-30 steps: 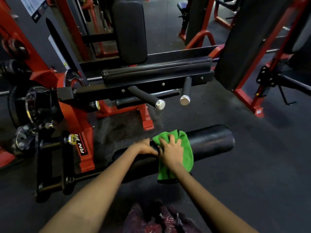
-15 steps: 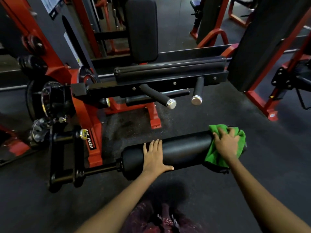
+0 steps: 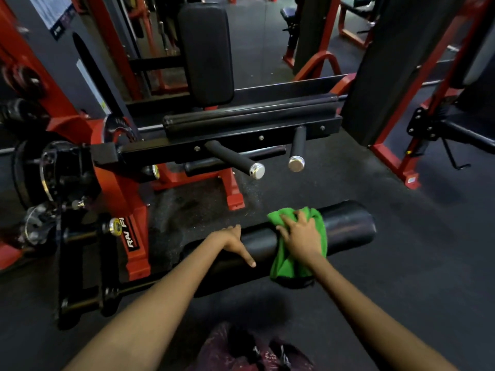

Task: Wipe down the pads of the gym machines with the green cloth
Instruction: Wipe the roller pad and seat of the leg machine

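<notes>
Right grip [image 3: 301, 236] presses green cloth [image 3: 318, 228] flat-fingered on roller pad [image 3: 348, 226]; left grip [image 3: 235, 241] steadies, open.

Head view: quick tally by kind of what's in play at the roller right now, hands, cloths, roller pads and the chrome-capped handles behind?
Hands: 2, left hand resting on the pad, right hand pressing the cloth
Green cloth: 1
Roller pad: 1
Chrome-capped handles: 2, and
Total: 6
</notes>
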The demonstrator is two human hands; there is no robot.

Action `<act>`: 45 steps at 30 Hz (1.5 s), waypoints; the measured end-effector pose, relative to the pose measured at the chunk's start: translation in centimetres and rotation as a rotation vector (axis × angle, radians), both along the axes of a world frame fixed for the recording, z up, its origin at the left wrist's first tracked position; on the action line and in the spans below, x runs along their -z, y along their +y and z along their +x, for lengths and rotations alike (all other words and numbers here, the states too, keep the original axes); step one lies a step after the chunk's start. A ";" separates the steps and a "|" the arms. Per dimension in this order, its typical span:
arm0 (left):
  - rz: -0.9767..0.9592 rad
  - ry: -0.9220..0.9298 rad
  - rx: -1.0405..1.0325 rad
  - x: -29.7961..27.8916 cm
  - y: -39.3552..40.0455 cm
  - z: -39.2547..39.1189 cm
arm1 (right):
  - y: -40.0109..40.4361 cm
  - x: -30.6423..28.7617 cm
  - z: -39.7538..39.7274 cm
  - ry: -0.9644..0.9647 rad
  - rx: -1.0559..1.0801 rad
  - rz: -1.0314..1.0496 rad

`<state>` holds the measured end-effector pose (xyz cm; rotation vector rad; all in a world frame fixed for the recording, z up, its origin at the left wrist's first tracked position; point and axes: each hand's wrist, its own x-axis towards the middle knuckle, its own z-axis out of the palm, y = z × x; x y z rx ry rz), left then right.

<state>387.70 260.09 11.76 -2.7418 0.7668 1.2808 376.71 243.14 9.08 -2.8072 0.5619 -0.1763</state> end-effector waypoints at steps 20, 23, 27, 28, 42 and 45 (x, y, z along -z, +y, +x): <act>-0.098 -0.544 0.064 1.7 1.6 -8.2 | 6.3 -0.4 -1.1 0.033 -0.033 0.054; -0.206 -0.488 0.011 0.4 1.9 -5.8 | 0.0 -0.2 -1.0 0.038 0.096 -0.013; -0.110 -0.343 0.013 -0.7 1.5 -2.5 | -7.1 -0.4 -0.9 0.086 0.350 0.062; -0.073 -0.293 -0.003 -0.7 1.5 -2.0 | -7.6 -0.6 -0.8 0.097 0.380 0.071; -0.218 -0.096 -0.053 1.6 3.3 0.1 | 9.8 -2.3 1.5 0.171 -0.074 0.050; -0.169 -0.126 -0.033 0.5 3.2 -0.7 | 5.0 -1.9 1.4 0.175 -0.050 0.079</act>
